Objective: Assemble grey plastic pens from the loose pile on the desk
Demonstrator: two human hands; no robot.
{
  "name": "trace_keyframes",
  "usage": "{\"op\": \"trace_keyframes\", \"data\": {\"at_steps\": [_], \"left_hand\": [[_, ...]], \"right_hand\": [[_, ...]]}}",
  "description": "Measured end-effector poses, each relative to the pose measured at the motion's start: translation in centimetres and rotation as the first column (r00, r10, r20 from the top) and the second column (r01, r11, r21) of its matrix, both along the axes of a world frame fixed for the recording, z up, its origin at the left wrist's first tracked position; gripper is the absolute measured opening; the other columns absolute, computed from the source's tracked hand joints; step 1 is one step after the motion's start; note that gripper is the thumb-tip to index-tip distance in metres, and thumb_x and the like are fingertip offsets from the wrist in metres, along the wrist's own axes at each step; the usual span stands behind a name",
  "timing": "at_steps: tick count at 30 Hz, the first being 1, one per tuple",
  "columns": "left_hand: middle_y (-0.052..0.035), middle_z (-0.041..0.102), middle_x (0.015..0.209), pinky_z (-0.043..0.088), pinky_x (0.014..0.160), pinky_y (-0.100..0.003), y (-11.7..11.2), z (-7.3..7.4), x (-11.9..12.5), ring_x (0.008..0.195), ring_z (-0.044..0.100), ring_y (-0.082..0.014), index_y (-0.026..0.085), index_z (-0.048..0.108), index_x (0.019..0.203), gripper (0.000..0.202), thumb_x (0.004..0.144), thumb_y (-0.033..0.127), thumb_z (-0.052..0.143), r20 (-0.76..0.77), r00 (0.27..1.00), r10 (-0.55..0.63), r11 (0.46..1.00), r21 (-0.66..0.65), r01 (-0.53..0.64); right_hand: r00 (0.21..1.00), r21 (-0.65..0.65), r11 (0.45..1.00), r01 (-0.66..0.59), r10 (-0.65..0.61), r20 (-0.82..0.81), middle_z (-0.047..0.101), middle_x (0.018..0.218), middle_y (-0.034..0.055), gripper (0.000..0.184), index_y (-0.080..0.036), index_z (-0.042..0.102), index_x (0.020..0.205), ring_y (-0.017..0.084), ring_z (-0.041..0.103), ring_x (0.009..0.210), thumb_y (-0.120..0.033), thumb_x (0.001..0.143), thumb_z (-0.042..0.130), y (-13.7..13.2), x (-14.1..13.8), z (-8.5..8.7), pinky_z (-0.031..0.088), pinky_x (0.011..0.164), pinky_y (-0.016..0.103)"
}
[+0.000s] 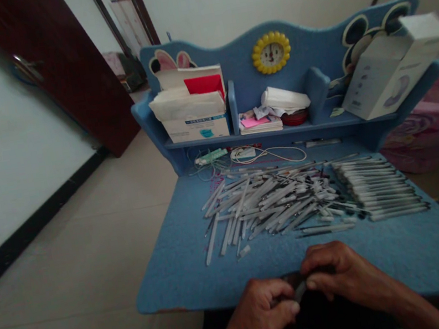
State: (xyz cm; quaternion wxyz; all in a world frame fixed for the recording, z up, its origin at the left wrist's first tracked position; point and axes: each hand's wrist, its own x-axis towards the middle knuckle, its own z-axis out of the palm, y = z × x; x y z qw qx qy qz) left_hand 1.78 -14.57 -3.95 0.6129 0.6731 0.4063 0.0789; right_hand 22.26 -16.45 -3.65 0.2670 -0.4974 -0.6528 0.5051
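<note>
My left hand (258, 315) and my right hand (341, 273) meet at the near edge of a blue desk (178, 272). Both are closed, fingertips pinched together on a small dark pen part (299, 288) held between them. Beyond the hands lies a loose heap of several pale pen barrels and parts (268, 201). To its right, several assembled pens (381, 188) lie side by side in a neat row.
The desk's back shelf holds a white box with papers (193, 114), a stack of booklets (260, 121), a yellow clock (270, 52) and a tilted white carton (391, 68). Cables (268, 152) lie under the shelf. A dark door (59, 62) stands left; tiled floor lies beside the desk.
</note>
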Motion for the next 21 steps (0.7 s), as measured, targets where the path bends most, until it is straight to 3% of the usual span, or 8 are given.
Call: {"op": "trace_keyframes", "data": {"at_steps": [5, 14, 17, 21], "left_hand": [[0.0054, 0.039, 0.058, 0.026, 0.054, -0.020, -0.3, 0.2, 0.2, 0.060, 0.039, -0.0093, 0.015, 0.056, 0.061, 0.012, 0.071, 0.015, 0.048, -0.044, 0.999, 0.000, 0.993, 0.117, 0.006], [0.0055, 0.043, 0.059, 0.026, 0.054, -0.020, -0.6, 0.3, 0.4, 0.059, 0.041, -0.0090, 0.015, 0.054, 0.060, 0.009, 0.068, 0.013, 0.051, -0.043, 0.999, -0.021, 0.986, 0.165, 0.028], [0.0054, 0.045, 0.060, 0.027, 0.055, -0.020, -0.5, 0.4, 0.3, 0.061, 0.043, -0.0095, 0.016, 0.058, 0.063, 0.008, 0.069, 0.014, 0.052, -0.046, 0.999, -0.027, 0.986, 0.163, 0.034], [0.0056, 0.045, 0.060, 0.028, 0.055, -0.020, -0.4, 0.4, 0.4, 0.060, 0.043, -0.0091, 0.016, 0.060, 0.065, 0.010, 0.070, 0.014, 0.051, -0.061, 0.998, -0.025, 0.987, 0.160, 0.034]], "right_hand": [[0.981, 0.108, 0.991, -0.079, 0.058, 0.183, 0.055, 0.063, -0.0015, 0.018, -0.015, 0.061, 0.066, 0.009, 0.050, 0.059, -0.023, 0.081, 0.054, -0.3, 0.3, 0.3, 0.034, 0.054, 0.019], [0.970, 0.120, 0.987, -0.107, 0.077, 0.230, 0.040, 0.053, -0.0050, 0.039, -0.015, 0.042, 0.053, 0.007, 0.036, 0.049, -0.034, 0.088, 0.042, -0.8, -0.1, -1.7, 0.025, 0.048, 0.020], [0.976, 0.124, 0.987, -0.106, 0.079, 0.205, 0.043, 0.055, -0.0040, 0.041, -0.015, 0.046, 0.056, 0.007, 0.039, 0.051, -0.038, 0.089, 0.039, -0.9, 0.2, -1.6, 0.027, 0.050, 0.020], [0.987, 0.095, 0.990, -0.102, 0.088, 0.137, 0.053, 0.065, -0.0023, 0.025, -0.016, 0.057, 0.076, 0.010, 0.047, 0.060, -0.038, 0.085, 0.049, -0.9, 0.8, -0.5, 0.032, 0.053, 0.019]]}}
